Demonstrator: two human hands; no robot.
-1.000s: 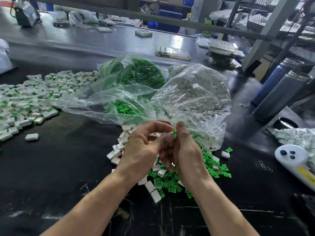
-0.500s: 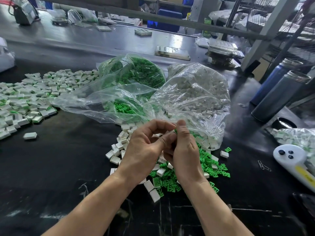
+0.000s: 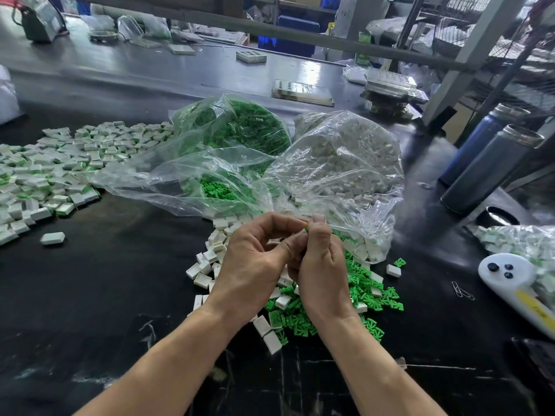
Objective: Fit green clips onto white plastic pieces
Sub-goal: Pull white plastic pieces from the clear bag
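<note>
My left hand (image 3: pixel 255 259) and my right hand (image 3: pixel 322 265) meet above a loose heap of green clips (image 3: pixel 366 292) and white pieces (image 3: pixel 210 259) on the black table. Both hands have curled fingers and pinch a small part between their fingertips. A sliver of a green clip (image 3: pixel 306 230) shows at the thumbs; the white piece they hold is hidden. Behind them lie a clear bag of green clips (image 3: pixel 240 130) and a clear bag of white pieces (image 3: pixel 339 163).
A wide spread of assembled white pieces (image 3: pixel 54 172) covers the table's left side. Two dark metal bottles (image 3: pixel 492 166) stand at the right. A white device (image 3: pixel 510 283) and another bag of parts (image 3: pixel 522 244) lie at the right edge. Paper clips (image 3: pixel 462 291) lie nearby.
Both hands have risen slightly and drawn closer together, the thumbs now meeting higher up over the small part. The piles and bags have not moved.
</note>
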